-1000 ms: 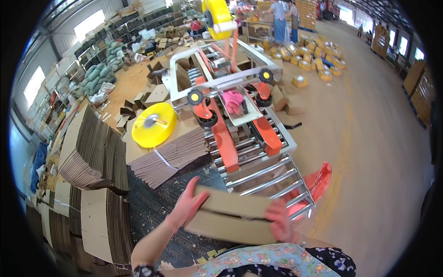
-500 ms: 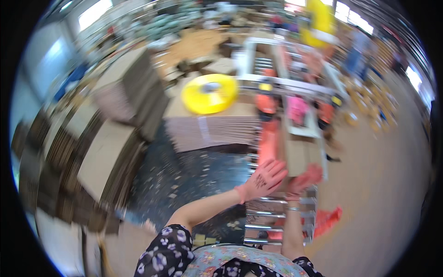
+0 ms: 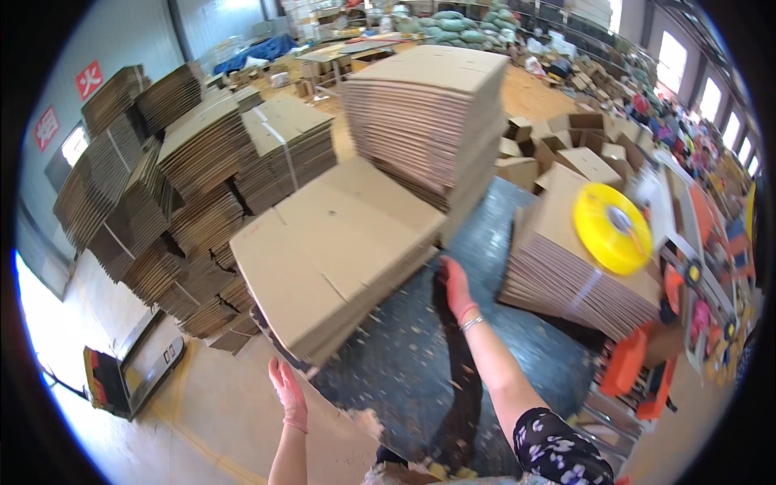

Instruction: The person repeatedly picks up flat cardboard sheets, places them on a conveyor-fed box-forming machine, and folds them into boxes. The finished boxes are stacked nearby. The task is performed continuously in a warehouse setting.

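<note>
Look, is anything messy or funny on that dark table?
Yes! Little scraps are scattered across the dark tabletop, and a ragged, torn-looking patch shows at its edge, near the bottom of the picture. That looks messy beside the tidy flat cardboard stack.

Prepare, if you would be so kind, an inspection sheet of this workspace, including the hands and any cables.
Surface: dark tabletop, strewn with small pale scraps.
Job's things: low stack of flat cardboard, with a taller cardboard stack beyond it.
Clutter: yellow tape roll on a strapped cardboard bundle; opened boxes farther back.
Hands: left hand open near the low stack's near corner; right hand open near its right corner; contact cannot be told.
Cables: nothing seen.
Surroundings: green sacks at the back; red signs on the left wall.
</note>
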